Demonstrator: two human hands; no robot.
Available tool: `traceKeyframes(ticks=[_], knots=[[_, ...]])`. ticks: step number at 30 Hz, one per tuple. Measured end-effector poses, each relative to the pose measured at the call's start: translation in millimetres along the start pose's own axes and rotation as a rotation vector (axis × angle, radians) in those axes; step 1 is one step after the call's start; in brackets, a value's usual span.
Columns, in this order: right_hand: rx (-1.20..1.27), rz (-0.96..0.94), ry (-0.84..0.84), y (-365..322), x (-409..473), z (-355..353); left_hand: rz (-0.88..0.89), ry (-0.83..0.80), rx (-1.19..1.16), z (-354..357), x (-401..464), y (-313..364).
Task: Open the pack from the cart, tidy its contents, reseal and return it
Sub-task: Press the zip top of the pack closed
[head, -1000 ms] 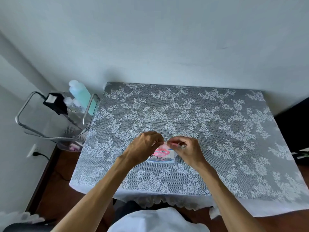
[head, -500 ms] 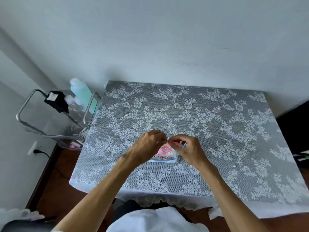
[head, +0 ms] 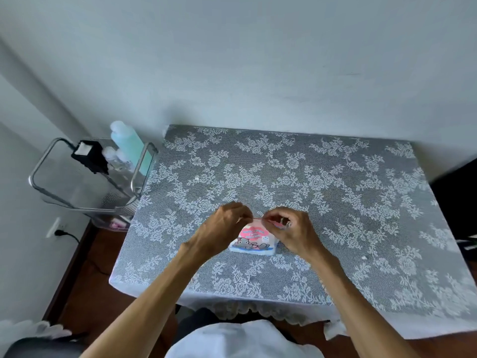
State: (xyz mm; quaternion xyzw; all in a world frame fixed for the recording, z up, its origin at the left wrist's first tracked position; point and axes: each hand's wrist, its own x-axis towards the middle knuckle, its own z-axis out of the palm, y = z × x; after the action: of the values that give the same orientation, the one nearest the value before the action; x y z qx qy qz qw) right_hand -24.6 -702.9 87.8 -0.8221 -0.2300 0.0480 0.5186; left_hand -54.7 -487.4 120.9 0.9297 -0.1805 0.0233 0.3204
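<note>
A small pack (head: 254,241) with a pink label and a cartoon print on light blue stands on the lace tablecloth (head: 335,202), near the table's front edge. My left hand (head: 227,226) pinches the pack's top edge from the left. My right hand (head: 291,231), wearing a ring, pinches the same top edge from the right. The fingertips of both hands nearly meet over the pack's top strip. The hands hide the upper part of the pack. The metal cart (head: 85,182) stands to the left of the table.
The cart carries a tall mint-green bottle (head: 130,146), a black box (head: 90,156) and small clear bottles. A wall socket with a black plug (head: 58,228) sits low on the left wall. A dark piece of furniture (head: 456,197) stands at the right edge.
Both hands stay pinched on the pack's top edge and have shifted only slightly. The pack stays in place on the table.
</note>
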Motion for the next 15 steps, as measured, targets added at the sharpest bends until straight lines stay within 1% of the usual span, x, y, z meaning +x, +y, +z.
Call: traceKeyframes(ticks=[3, 8, 15], knots=[[-0.012, 0.011, -0.037, -0.8, 4.1, 2.5, 0.01, 0.009, 0.02, 4.2, 1.8, 3.6], [-0.028, -0.051, 0.007, -8.1, 5.0, 1.4, -0.022, 0.016, -0.046, 1.7, -1.2, -3.0], [-0.034, -0.011, 0.011, 2.4, 1.0, -0.4, -0.071, 0.051, 0.007, 3.2, -10.3, -12.2]])
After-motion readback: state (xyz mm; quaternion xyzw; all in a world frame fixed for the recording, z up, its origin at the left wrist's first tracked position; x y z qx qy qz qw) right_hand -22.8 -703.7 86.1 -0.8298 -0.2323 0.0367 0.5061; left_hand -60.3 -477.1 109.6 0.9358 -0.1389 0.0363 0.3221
